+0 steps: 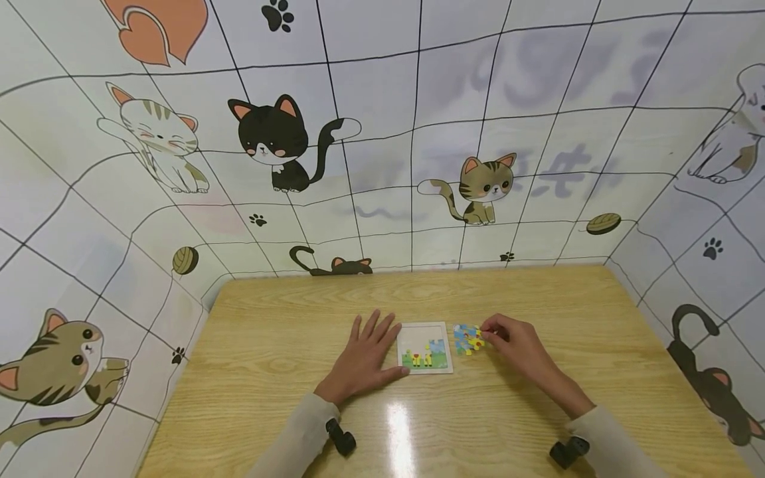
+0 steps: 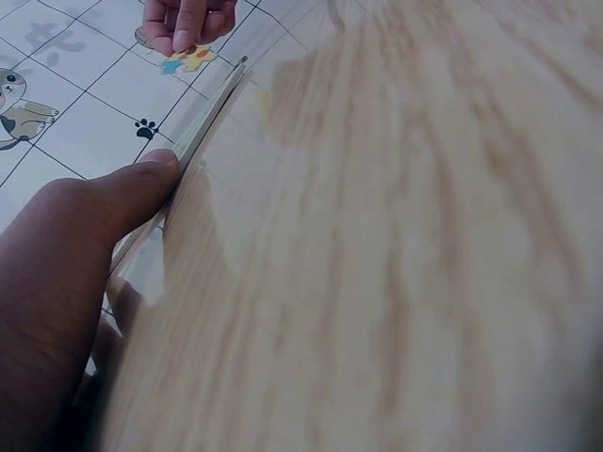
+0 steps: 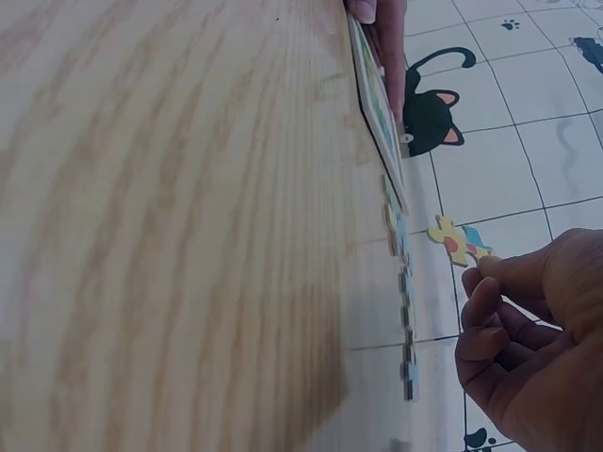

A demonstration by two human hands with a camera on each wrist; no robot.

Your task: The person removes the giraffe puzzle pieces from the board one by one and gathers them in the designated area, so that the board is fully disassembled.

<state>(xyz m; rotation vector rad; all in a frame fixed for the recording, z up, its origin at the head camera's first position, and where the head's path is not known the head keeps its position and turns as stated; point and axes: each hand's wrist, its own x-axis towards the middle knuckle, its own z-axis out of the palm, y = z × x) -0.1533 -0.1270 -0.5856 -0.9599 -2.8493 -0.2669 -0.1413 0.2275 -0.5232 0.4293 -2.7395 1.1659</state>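
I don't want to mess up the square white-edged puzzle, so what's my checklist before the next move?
1. Puzzle board steadied: ok, the left hand touches its left side.
2. Yellow, red and blue jigsaw piece gripped: ok, the right hand pinches it.
3. Room left: ok, the board's upper part is unfilled.
4. Piece over the board: not ok, it's by the loose multicoloured pieces.
5. Piece's exact spot: cannot tell.
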